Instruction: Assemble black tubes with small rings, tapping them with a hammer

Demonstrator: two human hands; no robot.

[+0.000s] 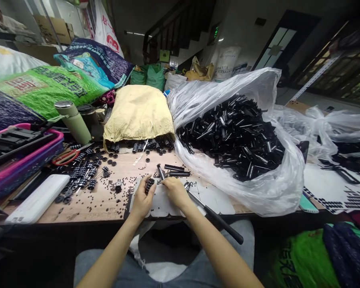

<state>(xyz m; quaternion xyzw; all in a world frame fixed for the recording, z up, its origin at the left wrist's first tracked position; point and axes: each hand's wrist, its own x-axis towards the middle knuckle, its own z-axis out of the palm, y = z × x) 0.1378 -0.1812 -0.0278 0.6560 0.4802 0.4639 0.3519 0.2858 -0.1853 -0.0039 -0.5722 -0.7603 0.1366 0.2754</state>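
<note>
My left hand [141, 202] is closed around a small black ridged piece [149, 185], like a stack of little beaded rings. Beside it, my right hand [175, 193] grips a short black tube [161, 172] that points up and away from me. Both hands are over a pale sheet [219, 200] at the table's near edge. Two more black tubes [180, 173] lie just beyond my right hand. To the right of that hand rests a hammer [214, 216], its black handle sticking out past the edge.
A clear plastic bag [228, 186] heaped with black tubes [240, 136] stands at right. A yellow sack [139, 112] covers ridged pieces. Left are scissors [66, 157], a white box [39, 198], a green flask [75, 124] and a pink basket [58, 140]. Small black rings [108, 184] litter the table.
</note>
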